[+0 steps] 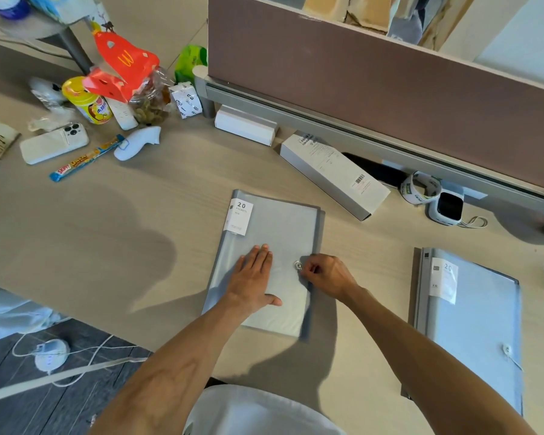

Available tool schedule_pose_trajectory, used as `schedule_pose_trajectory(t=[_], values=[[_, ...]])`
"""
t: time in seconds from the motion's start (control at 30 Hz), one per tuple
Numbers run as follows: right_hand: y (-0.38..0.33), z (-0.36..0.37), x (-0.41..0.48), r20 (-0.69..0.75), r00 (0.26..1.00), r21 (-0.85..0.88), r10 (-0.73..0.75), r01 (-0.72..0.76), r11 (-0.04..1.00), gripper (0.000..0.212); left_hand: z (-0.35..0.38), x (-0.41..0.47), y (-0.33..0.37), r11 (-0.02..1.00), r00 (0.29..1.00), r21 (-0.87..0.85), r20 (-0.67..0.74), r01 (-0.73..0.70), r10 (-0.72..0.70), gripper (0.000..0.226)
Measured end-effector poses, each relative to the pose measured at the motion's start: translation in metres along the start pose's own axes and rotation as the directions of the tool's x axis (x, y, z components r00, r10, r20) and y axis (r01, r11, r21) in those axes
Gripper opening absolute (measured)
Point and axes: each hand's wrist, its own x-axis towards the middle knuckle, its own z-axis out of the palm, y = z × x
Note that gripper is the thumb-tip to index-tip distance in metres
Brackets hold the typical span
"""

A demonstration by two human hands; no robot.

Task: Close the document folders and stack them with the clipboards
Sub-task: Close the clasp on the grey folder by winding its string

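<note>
Tabletop [170, 199], far left: white phone [54, 144], candy bar [85, 158], yellow can [87, 100], red carton [123, 65]. By the divider [374, 89]: long white box [333, 175], tape roll [420, 187].

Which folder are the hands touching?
The middle folder: the left hand lies flat on it, the right hand pinches at its button. The right folder lies untouched.
</note>
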Motion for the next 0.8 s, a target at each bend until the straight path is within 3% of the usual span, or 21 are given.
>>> schedule_pose_trajectory(t=[0.17,0.47,0.67,0.8], values=[[-0.002,0.011,-0.006,-0.115,0.987,-0.191,-0.108,0.085,0.978,0.019,0.001,0.000,0.000,1.000,1.000,0.000,0.003,0.005,-0.005,0.116],[-0.015,0.022,-0.011,-0.243,0.967,-0.301,-0.081,0.005,0.954,0.023,0.000,0.000,-0.001,1.000,1.000,-0.023,0.002,-0.014,0.014,0.116],[-0.018,0.022,-0.015,-0.223,0.974,-0.215,0.033,-0.083,0.973,0.028,-0.007,-0.005,-0.022,0.995,0.994,-0.035,-0.061,-0.089,0.087,0.073],[-0.019,0.015,-0.025,-0.157,0.985,-0.157,0.075,-0.100,0.983,0.025,-0.012,-0.018,-0.037,0.985,0.976,-0.150,-0.183,0.090,-0.118,0.061]])
